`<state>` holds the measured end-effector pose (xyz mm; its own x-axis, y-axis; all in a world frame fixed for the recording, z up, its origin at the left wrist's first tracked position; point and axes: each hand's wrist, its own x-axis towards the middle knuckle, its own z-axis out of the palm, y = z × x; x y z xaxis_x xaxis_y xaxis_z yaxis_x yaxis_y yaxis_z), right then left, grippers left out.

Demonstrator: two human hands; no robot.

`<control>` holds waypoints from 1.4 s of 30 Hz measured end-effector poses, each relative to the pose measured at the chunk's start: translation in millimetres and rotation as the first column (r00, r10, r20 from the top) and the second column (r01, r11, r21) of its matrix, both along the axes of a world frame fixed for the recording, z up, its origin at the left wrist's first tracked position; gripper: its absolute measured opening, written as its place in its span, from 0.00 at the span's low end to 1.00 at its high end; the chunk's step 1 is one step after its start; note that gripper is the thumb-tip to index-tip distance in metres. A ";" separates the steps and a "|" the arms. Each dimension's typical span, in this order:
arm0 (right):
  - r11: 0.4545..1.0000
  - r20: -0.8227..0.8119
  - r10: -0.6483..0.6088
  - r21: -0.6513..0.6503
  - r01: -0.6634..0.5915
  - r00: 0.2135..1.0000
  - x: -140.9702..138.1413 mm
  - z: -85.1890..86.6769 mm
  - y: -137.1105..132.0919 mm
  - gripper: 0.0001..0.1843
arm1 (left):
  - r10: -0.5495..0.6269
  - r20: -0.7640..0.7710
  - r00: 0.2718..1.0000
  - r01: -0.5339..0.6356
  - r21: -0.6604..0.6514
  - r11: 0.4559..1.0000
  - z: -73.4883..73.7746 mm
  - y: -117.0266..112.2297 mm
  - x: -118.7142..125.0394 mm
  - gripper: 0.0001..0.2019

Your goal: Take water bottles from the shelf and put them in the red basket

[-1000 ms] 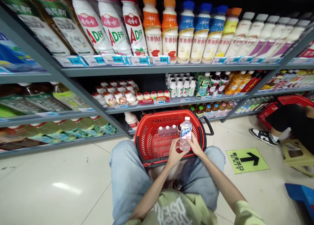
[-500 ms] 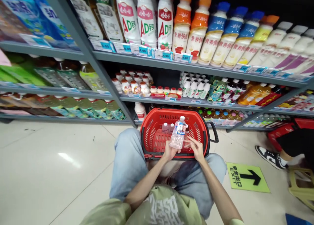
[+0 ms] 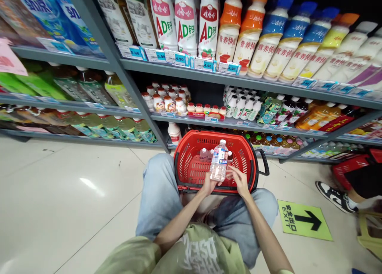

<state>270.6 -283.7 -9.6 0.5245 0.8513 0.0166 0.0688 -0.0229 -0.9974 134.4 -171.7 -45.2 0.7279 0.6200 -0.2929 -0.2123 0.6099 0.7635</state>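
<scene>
Left hand [image 3: 208,185]: grasps bottle [image 3: 219,166] upright from below; right hand [image 3: 239,181]: fingers spread, touching bottle's side; red basket [image 3: 191,146] beneath, more bottles [image 3: 204,154] inside

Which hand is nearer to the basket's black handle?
Right. The right hand lies over the red basket on the side of the black handle; the left hand holds the clear bottle farther away.

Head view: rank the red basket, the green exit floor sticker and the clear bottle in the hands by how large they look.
1. red basket, clearly largest.
2. green exit floor sticker.
3. clear bottle, smallest, gripped by the left hand, the right hand touching it.
</scene>
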 end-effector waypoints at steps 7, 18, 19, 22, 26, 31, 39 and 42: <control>0.999 -0.140 0.026 -0.018 -0.029 0.990 -4.0 -10.1 8.4 0.35 | 0.249 -0.251 0.935 0.002 0.708 0.706 8.3 -26.6 3.7 0.30; 0.987 -0.237 -0.124 -0.125 0.097 0.963 -4.3 -14.2 11.1 0.34 | 0.302 -0.188 0.935 0.047 0.907 0.419 -10.0 -37.0 4.3 0.38; 0.988 -0.250 -0.118 -0.123 0.089 0.961 -3.7 -12.7 10.4 0.34 | 0.295 -0.171 0.940 0.037 0.911 0.411 -10.2 -36.6 4.1 0.40; 0.989 -0.281 -0.113 -0.128 0.080 0.953 -2.6 -10.4 8.4 0.34 | 0.281 -0.146 0.948 0.023 0.918 0.396 -8.9 -35.4 3.9 0.43; 0.990 -0.287 -0.096 -0.130 0.060 0.953 -2.8 -11.0 8.8 0.36 | 0.278 -0.088 0.956 -0.031 0.917 0.397 -9.0 -34.6 4.2 0.43; 0.986 -0.190 -0.083 -0.156 0.053 0.978 -5.5 -13.9 12.9 0.36 | 0.371 -0.024 0.928 -0.088 0.955 0.282 -18.3 -35.9 0.8 0.33; 0.970 -0.241 -0.209 -0.172 0.170 0.948 -0.2 -47.3 17.1 0.30 | 0.305 -0.101 0.947 0.027 0.971 0.237 -46.3 -27.1 -3.9 0.32; 0.957 -0.249 -0.272 -0.175 0.233 0.930 3.6 -61.6 22.4 0.29 | 0.204 -0.077 0.976 0.032 0.976 0.214 -57.1 -21.2 -5.3 0.33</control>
<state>274.2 -261.3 -71.2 0.6904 0.6736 -0.2639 -0.2266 -0.1450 -0.9631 129.1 -192.9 -102.3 0.6672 0.5612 0.4898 -0.0228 -0.6418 0.7665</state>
